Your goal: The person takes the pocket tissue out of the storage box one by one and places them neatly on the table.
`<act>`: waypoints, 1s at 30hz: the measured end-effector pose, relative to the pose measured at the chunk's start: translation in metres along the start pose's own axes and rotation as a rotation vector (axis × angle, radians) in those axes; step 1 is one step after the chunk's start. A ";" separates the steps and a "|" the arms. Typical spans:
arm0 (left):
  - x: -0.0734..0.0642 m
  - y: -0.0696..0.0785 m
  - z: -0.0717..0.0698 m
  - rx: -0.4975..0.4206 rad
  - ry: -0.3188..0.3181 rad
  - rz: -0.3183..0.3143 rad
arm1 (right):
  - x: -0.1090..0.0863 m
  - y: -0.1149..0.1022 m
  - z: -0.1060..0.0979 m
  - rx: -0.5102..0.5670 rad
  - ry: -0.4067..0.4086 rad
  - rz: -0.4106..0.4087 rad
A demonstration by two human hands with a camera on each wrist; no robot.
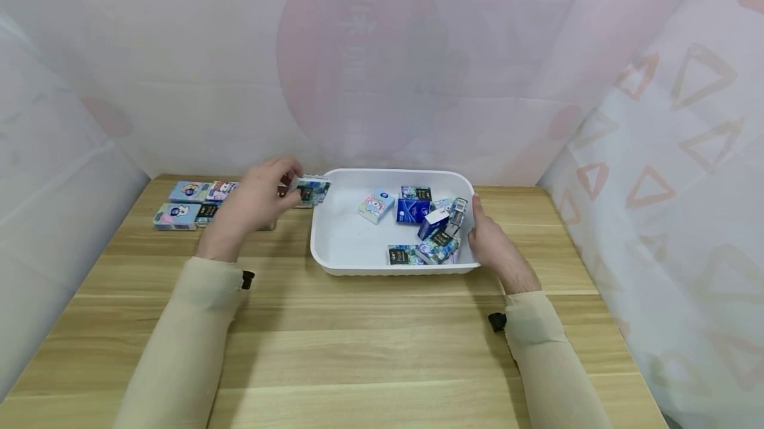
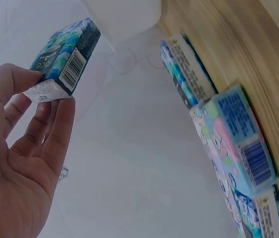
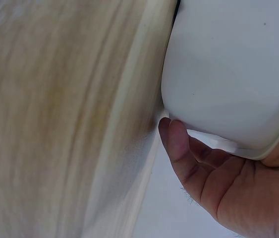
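My left hand [image 1: 253, 200] pinches a pocket tissue pack [image 1: 314, 190] at the left rim of a white plastic tray [image 1: 390, 270]. In the left wrist view, the blue-green pack [image 2: 62, 62] sits between thumb and fingertips, its barcode side showing. My right hand [image 1: 492, 245] grips the tray's right end, thumb up at the rim. Curled fingers [image 3: 178, 141] lie against the tray's outer wall in the right wrist view. Inside the tray, several tissue packs lie loosely, mostly at the right: dark blue packs [image 1: 413, 211], floral ones [image 1: 438, 247] and a pastel one [image 1: 377, 206].
Left of the tray, more tissue packs lie in rows on the wooden table [image 1: 334, 349], among them a pastel blue pack [image 1: 176, 216]; my left hand and forearm hide part of them. A pale printed sheet [image 1: 227, 58] hangs behind the table and along both sides.
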State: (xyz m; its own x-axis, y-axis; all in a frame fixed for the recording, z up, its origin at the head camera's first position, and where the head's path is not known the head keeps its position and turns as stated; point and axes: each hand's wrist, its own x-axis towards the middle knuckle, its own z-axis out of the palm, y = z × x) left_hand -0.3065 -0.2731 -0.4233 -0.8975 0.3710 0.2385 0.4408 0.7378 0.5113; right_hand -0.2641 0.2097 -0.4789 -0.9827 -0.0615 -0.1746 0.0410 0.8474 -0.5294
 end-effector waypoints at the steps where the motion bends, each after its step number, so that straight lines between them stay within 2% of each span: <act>1: -0.002 -0.001 -0.002 -0.009 0.005 -0.010 | 0.000 0.000 0.000 -0.003 0.000 0.000; 7: -0.009 -0.012 -0.010 -0.031 0.013 -0.047 | -0.001 0.000 0.000 -0.006 0.011 -0.003; 13: -0.013 -0.024 -0.010 0.002 -0.025 -0.078 | -0.003 0.000 0.000 -0.009 0.013 -0.003; 19: -0.014 -0.034 -0.002 0.015 -0.078 -0.091 | -0.001 0.000 0.001 -0.010 0.012 -0.012; 26: -0.014 -0.044 0.011 0.033 -0.111 -0.093 | 0.000 0.000 0.001 -0.017 0.010 -0.015; 30: -0.015 -0.048 0.014 0.029 -0.134 -0.087 | 0.000 0.000 0.000 -0.019 0.010 -0.011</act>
State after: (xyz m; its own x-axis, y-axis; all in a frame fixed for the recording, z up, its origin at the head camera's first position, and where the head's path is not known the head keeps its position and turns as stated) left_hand -0.3145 -0.3063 -0.4630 -0.9231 0.3758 0.0813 0.3639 0.7854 0.5007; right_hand -0.2640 0.2096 -0.4793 -0.9848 -0.0660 -0.1604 0.0265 0.8565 -0.5154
